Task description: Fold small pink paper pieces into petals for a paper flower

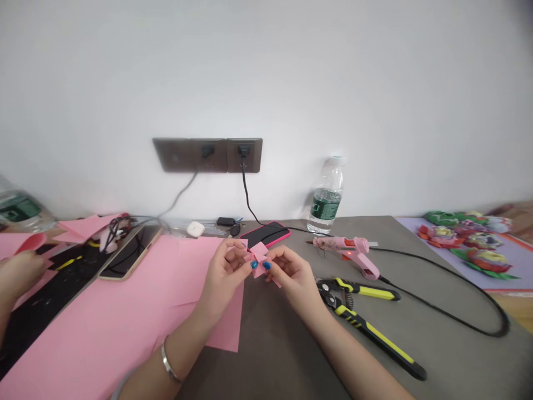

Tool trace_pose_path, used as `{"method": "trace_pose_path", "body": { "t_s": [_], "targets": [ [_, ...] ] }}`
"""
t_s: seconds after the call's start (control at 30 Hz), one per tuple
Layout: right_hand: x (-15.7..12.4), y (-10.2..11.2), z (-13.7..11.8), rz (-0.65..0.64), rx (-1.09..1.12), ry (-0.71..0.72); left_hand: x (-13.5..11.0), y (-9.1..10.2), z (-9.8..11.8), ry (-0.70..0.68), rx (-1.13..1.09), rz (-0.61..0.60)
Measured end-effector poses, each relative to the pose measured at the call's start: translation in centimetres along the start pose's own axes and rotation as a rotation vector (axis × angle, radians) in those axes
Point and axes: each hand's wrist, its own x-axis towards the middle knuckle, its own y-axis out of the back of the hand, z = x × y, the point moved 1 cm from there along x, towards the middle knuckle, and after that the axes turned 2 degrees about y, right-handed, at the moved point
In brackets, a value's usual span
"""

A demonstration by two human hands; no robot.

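Between my two hands is a small folded piece of pink paper point(260, 251), held up over the grey table. My left hand point(227, 275) pinches its left side between thumb and fingers. On the other side, my right hand point(293, 278) pinches it too, and the two thumbs nearly meet at its front. Fingers hide part of the folds. Under my left forearm lie large pink paper sheets point(137, 311). Just right of my right hand are pliers with black and yellow handles point(370, 328), their jaws partly behind the wrist.
A pink glue gun point(350, 250) lies at right, its cable point(449, 261) looping across the table. Behind stand a water bottle point(326, 194) and a pink-edged phone point(268, 233). Another phone point(131, 253) rests on the pink sheets. Colourful paper flowers point(470, 239) lie far right. Another person's hand point(23, 278) shows at left.
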Motion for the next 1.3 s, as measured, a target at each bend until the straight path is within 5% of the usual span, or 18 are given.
{"method": "trace_pose_path", "body": {
  "t_s": [0.3, 1.3],
  "targets": [
    [0.21, 0.36, -0.45, -0.013, -0.048, -0.002, -0.31, -0.45, -0.49, 0.221, 0.022, -0.151],
    [0.45, 0.77, -0.02, -0.079, -0.053, -0.089, -0.05, 0.27, -0.17, 0.071, 0.365, -0.237]
  ]
}}
